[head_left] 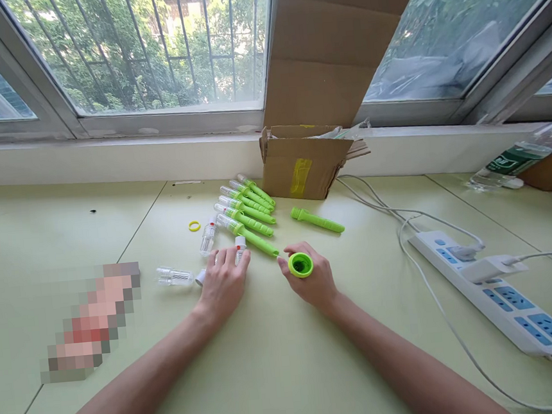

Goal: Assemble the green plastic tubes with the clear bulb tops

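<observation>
My right hand (pixel 314 281) is wrapped round a light green plastic tube (pixel 301 265), its round open mouth turned up to me and dark inside. My left hand (pixel 225 279) rests low over the table, fingers curled, with a small white-capped bottle (pixel 240 242) between thumb and forefinger. Beside its outer edge lies another white cap (pixel 200 278), partly hidden. Clear plastic bottles lie nearby, one clear bottle (pixel 176 276) on its side at left and one clear bottle (pixel 207 239) behind my fingers. Several green sticks with clear tops (pixel 254 234) lie in a slanted row beyond.
A loose green handle (pixel 318 220) lies right of the row, and a yellow ring (pixel 194 226) at left. Behind stands an open cardboard box (pixel 304 166). A white power strip (pixel 501 303) with cables and a water bottle (pixel 522 153) occupy the right side.
</observation>
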